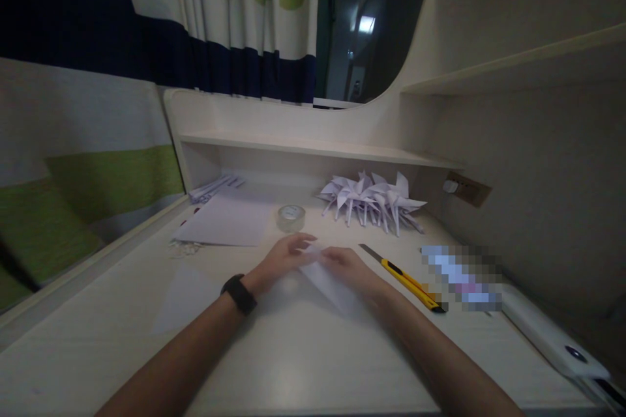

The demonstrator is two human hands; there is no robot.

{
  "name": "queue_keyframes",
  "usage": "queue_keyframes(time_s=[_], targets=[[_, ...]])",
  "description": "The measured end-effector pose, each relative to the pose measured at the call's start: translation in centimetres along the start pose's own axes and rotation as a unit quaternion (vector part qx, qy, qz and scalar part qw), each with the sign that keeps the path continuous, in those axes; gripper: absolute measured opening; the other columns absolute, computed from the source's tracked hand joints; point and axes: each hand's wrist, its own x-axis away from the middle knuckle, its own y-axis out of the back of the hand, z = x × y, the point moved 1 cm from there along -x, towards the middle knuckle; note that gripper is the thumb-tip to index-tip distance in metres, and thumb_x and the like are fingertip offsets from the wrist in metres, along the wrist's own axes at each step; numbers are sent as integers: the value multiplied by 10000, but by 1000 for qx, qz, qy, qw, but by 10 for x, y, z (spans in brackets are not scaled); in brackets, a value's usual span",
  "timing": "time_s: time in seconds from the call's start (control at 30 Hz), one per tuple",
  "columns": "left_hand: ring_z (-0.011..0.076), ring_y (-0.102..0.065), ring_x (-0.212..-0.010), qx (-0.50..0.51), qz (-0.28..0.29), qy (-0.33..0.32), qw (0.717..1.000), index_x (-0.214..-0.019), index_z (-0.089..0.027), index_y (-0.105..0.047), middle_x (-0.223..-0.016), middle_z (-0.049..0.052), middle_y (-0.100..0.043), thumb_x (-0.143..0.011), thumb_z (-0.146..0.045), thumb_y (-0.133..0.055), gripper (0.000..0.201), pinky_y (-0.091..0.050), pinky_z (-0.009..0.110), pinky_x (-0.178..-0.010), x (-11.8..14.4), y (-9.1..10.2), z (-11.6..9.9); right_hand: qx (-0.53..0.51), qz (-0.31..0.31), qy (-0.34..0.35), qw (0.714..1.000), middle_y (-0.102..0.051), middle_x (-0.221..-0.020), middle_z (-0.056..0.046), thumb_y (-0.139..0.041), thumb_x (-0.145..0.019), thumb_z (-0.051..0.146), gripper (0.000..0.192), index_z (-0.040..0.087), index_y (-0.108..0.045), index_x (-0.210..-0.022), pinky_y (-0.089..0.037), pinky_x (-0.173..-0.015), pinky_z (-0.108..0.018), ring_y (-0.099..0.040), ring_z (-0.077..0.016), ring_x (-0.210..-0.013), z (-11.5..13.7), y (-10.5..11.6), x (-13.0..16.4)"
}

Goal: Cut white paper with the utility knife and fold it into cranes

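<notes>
left hand [278, 262] and right hand [349, 267] hold paper [328, 287] near illegibly labelled tape [291, 219].

I can't make out the folds in the paper [335, 288]: it's a pale blur, and the fingers of the left hand [283, 259] and right hand [349, 267] cover its far end. The right hand's fingertips are mostly tucked from sight. Both forearms [186, 355] run out of view at the bottom. The print on the tape roll [291, 217] is too small to read, and those paper pinwheels [374, 199] overlap too much to count. Blocky squares mask the item [462, 279] beyond the cutter [405, 280]. The curtain [249, 19] is cut off above, the upper shelf [528, 65] at the right.
</notes>
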Motion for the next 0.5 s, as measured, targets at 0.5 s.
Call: queue_keyframes(time_s=[0.5], targets=[[103,-472,-453,-55,4,90,994,-852,-106,-681,-551,-2,-563,-644,-439,-726,395,-328,205,-431,-1,10,8,56,18,-95,994,-643,-574,-7,-729,-626,394,258,137,-717,-647,-348,-472,-217,-514,-122,-505,-14,32,0]])
